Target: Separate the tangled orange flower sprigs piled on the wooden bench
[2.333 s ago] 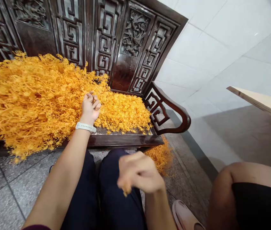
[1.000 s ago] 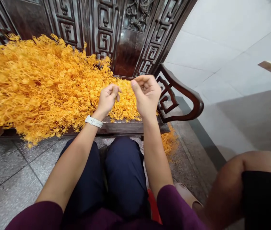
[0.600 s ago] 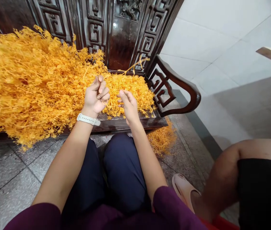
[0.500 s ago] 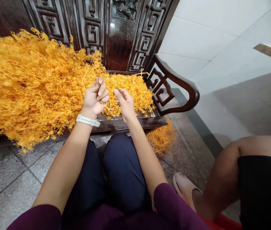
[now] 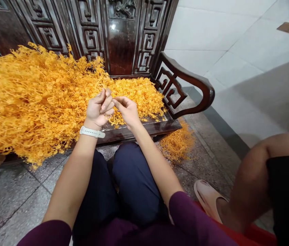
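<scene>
While both hands, left and right, pinch one orange sprig, carved bench heaped with orange sprigs.

The person wears a maroon top with sleeves pushed above the elbows, dark navy trousers, and a white-strapped watch on the left wrist.
</scene>
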### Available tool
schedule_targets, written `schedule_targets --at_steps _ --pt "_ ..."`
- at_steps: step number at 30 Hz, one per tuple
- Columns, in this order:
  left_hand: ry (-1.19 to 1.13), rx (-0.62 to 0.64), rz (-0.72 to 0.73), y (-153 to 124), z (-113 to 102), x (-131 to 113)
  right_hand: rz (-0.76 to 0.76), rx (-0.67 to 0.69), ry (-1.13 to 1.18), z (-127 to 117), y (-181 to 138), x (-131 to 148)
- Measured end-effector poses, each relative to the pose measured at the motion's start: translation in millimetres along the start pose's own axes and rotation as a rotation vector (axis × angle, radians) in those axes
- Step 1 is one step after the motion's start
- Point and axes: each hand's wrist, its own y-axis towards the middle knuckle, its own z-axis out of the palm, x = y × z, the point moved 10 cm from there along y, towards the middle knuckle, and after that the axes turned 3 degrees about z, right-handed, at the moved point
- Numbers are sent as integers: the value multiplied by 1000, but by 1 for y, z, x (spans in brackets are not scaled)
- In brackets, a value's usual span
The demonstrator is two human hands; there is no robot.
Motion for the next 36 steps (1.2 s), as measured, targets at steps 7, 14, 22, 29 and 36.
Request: schedule_targets --at_steps 7,14,22,29,36 --pt "98 -60 78 -1 -11 -12 -88 -204 32 -28 -2 2" --pt "159 -64 72 -1 -14 -11 -91 -125 -13 -21 -1 10" --pt "190 -21 50 0 -5 -12 -208 -180 -51 -30 -6 49" --pt "250 -6 120 -1 -1 -22 -243 -8 -130 -27 -9 68" --pt "661 -12 274 -1 -4 -25 136 307 72 -13 -22 49"
